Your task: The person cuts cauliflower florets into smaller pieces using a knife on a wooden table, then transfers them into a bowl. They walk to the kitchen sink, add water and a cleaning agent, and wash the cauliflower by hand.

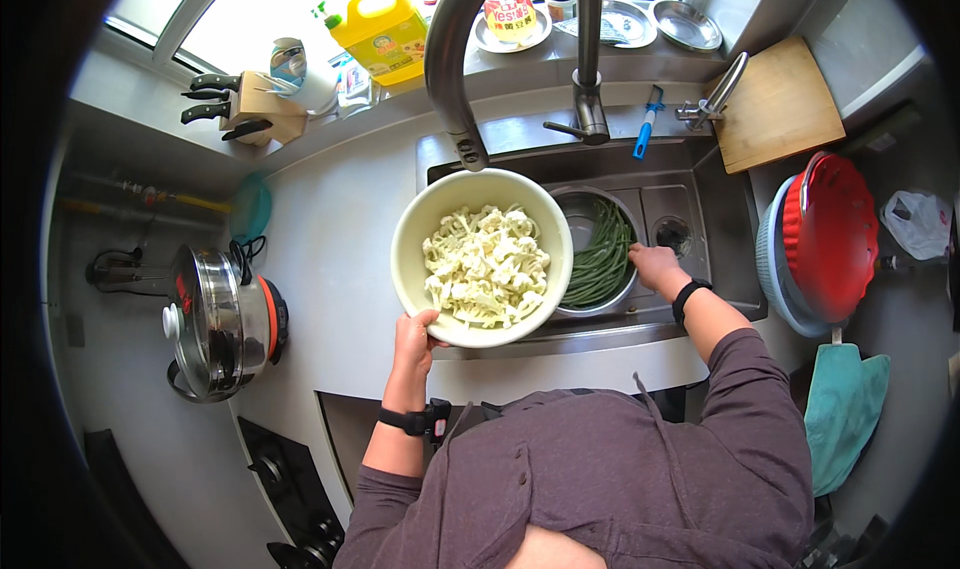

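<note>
A cream-coloured bowl [405,269] full of cut cauliflower florets [488,267] is held up over the left part of the sink. My left hand [413,343] grips its near-left rim, thumb on the edge, other fingers mostly hidden beneath. Behind and to the right, a round metal bowl [575,209] stands in the sink with long green beans [603,259] in it; the cream bowl covers part of it. At that metal bowl's right rim, my right hand [658,269] is closed on the edge, beside the beans, its fingertips partly hidden.
A curved faucet [465,119] arches over the sink [738,259]. A blue-handled peeler [648,124] lies behind the basin. Right of it are a cutting board [780,109] and a red basket [840,239]. A steamer pot [215,319] and knife block [262,111] stand left.
</note>
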Demonstrator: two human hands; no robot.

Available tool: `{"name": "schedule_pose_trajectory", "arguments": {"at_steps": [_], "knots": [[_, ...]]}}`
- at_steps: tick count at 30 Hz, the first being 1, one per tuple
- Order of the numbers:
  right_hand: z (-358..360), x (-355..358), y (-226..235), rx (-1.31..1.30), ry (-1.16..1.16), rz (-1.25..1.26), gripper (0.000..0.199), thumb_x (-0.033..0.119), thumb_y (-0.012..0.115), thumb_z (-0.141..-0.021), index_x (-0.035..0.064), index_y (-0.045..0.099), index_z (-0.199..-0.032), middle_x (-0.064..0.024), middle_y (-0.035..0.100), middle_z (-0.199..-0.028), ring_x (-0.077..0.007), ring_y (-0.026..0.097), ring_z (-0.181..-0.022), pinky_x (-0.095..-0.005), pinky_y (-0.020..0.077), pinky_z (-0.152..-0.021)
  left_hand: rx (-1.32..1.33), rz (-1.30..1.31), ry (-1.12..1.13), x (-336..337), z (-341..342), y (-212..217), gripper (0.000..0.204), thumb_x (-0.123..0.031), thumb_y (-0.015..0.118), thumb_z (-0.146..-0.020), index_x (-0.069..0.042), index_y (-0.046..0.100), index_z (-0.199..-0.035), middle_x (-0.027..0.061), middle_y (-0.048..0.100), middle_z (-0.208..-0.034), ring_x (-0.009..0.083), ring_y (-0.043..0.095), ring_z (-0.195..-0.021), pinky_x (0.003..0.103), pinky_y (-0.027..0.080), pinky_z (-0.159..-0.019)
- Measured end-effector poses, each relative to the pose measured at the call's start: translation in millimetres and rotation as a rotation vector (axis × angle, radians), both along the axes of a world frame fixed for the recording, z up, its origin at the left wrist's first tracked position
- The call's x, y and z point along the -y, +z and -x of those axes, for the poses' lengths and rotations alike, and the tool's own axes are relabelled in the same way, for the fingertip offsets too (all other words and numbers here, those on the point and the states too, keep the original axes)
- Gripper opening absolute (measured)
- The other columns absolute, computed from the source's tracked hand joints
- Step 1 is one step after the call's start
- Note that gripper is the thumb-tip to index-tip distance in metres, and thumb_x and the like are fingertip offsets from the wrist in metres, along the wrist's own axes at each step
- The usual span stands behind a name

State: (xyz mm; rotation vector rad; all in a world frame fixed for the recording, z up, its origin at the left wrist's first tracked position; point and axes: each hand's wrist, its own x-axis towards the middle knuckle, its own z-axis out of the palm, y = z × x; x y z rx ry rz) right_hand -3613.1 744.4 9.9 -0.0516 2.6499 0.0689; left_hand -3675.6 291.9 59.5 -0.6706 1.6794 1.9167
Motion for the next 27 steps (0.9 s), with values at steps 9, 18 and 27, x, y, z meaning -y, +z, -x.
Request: {"name": "schedule_pose_trajectory", "arguments": {"at_steps": [9,18,27], "knots": [[-11,-63,-13,0.087,-0.11,-0.102,0.024,0.006,0.06,-0.08,0.0106,0.066,-0.102,-0.0054,0.063,-0.113,-0.0288,0.066,-0.099,-0.041,0.0539,-0.081,0.098,0.04,-0.082,-60,31,-50,0.027,-0.005,0.055,-0.082,0.011,0.057,-0.104,0.017,0.065,-0.081,0.0234,0.064,-0.057,0.029,0.052,-0.039],[17,-45,8,0.178,-0.253,-0.151,0.034,0.003,0.06,-0.076,0.0124,0.066,-0.109,-0.0031,0.059,-0.124,-0.0281,0.064,-0.104,-0.04,0.0522,-0.085,0.164,0.125,-0.082,-34,86,-78,0.029,-0.005,0.053,-0.081,0.008,0.057,-0.107,0.0165,0.065,-0.083,0.024,0.064,-0.059,0.032,0.049,-0.04],[37,-24,7,0.168,-0.22,-0.156,0.025,0.012,0.056,-0.084,0.0097,0.068,-0.105,-0.0072,0.062,-0.12,-0.0305,0.064,-0.103,-0.0409,0.0527,-0.086,0.285,0.168,-0.098,-4,101,-111,0.037,-0.028,0.052,-0.093,-0.002,0.053,-0.12,0.0114,0.065,-0.101,0.0237,0.064,-0.077,0.035,0.051,-0.057]]}}
